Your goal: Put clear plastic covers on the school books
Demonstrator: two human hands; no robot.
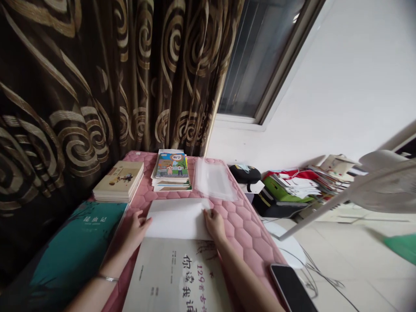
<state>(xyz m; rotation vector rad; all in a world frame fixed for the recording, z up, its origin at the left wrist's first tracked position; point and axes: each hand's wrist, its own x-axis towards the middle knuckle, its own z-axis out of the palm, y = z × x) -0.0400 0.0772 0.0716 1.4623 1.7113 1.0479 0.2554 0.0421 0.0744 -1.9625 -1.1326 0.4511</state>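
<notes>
A large pale book (pixel 169 273) with Chinese lettering lies in front of me on the pink quilted surface. A plain white sheet (pixel 178 219) extends beyond its far edge; whether it belongs to the book I cannot tell. My left hand (pixel 139 227) holds the sheet's left edge between thumb and fingers. On the opposite edge, my right hand (pixel 214 223) is closed in a pinch. Left of my forearm is a teal book (pixel 78 242). Behind it stands a stack of beige books (pixel 120 180). Clear plastic sleeves (pixel 214 180) lie beyond my right hand.
A pile of colourful textbooks (pixel 170 169) sits at the far end of the pink quilted surface (pixel 242 227). A phone (pixel 292 288) rests at the right edge. Past it stand a white fan (pixel 386 182) and floor cables. A patterned curtain (pixel 146 73) hangs behind.
</notes>
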